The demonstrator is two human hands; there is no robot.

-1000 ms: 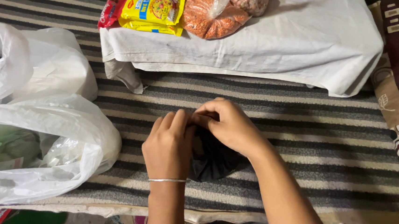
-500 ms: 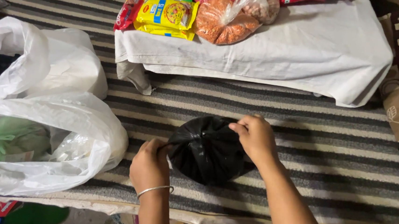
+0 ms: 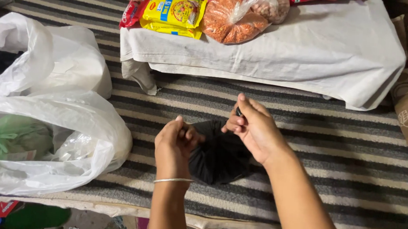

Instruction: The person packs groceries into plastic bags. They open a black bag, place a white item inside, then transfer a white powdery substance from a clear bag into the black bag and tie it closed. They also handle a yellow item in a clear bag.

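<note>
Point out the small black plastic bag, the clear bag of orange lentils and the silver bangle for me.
Small black plastic bag (image 3: 220, 158): head view, its crinkled front side between the hands.
Clear bag of orange lentils (image 3: 225, 22): head view, its bulging middle.
Thin silver bangle (image 3: 173, 180): head view, band across the left wrist.

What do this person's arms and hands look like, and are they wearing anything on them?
Both forearms are bare, with no sleeves in view. The left hand has a thin silver bangle round its wrist. The right hand shows no ring, watch or glove, and its wrist is bare. The fingernails look short and unpainted.
</note>
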